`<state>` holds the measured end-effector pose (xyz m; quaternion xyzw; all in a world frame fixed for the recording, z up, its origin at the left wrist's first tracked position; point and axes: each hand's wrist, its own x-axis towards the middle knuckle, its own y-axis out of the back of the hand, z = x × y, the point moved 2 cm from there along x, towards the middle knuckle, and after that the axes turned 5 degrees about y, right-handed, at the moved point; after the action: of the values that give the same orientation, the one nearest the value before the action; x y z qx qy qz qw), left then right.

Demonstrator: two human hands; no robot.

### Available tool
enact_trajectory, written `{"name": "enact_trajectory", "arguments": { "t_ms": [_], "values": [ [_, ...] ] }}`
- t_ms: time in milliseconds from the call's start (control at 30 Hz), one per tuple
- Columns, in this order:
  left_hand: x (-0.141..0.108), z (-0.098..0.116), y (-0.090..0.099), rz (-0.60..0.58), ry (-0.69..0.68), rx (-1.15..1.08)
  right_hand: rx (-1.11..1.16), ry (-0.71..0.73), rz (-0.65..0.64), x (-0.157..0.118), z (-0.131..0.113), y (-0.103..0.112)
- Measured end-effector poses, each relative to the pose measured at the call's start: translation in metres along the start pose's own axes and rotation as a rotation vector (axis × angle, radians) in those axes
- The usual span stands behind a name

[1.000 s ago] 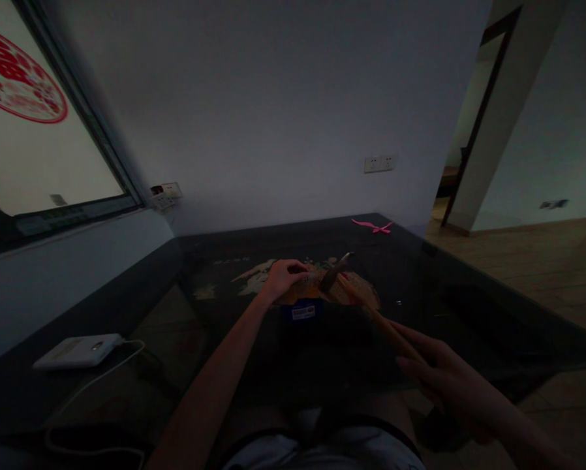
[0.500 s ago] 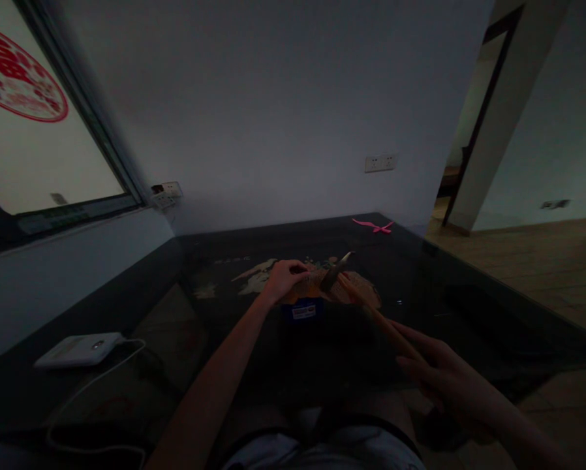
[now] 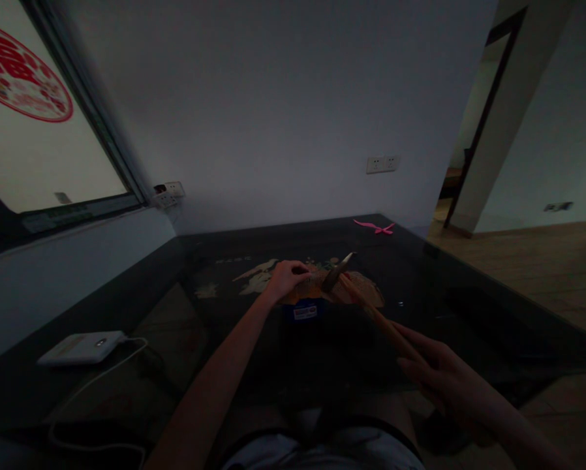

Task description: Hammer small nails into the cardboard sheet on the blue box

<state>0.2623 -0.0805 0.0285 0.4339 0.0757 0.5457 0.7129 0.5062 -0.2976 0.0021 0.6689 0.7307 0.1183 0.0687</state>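
My right hand [image 3: 432, 365] is closed around the wooden handle of a hammer [image 3: 391, 333]. Its dark metal head with a pale, curved tip lies over the middle of the table, close to the fingers of my left hand. My left hand [image 3: 288, 279] is bent in a pinch just left of the hammer head; anything between its fingertips is too dark and small to make out. Below those fingers is an orange patch [image 3: 314, 288], and nearer to me a blue box [image 3: 303, 311] with a pale label.
The dark glossy table [image 3: 234, 243] bears a printed picture in its middle. A pink ribbon [image 3: 378, 228] lies at the far right. On the left sits a white power bank [image 3: 82, 348] with a white cable [image 3: 90, 385]. A dark flat object [image 3: 498, 320] is at the right.
The whole view has shifted slightly. Both hands and the hammer keep almost the same places over the table.
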Motion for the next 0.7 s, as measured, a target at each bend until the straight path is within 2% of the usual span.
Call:
{"name": "enact_trajectory", "arguments": {
  "t_ms": [200,367,533,700],
  "values": [
    [-0.001,0.001,0.0,-0.012,0.02,0.005,0.008,-0.035,0.015,-0.001,0.002,-0.002],
    [-0.002,0.005,0.002,-0.029,0.036,0.035,0.051,0.015,-0.012,0.006,-0.008,0.0],
    [-0.003,0.004,0.001,-0.031,0.094,0.009,-0.108,0.051,0.007,0.024,-0.027,0.005],
    [-0.004,0.0,-0.001,-0.024,0.143,-0.014,-0.252,0.137,-0.054,0.039,-0.048,0.004]
  ]
}}
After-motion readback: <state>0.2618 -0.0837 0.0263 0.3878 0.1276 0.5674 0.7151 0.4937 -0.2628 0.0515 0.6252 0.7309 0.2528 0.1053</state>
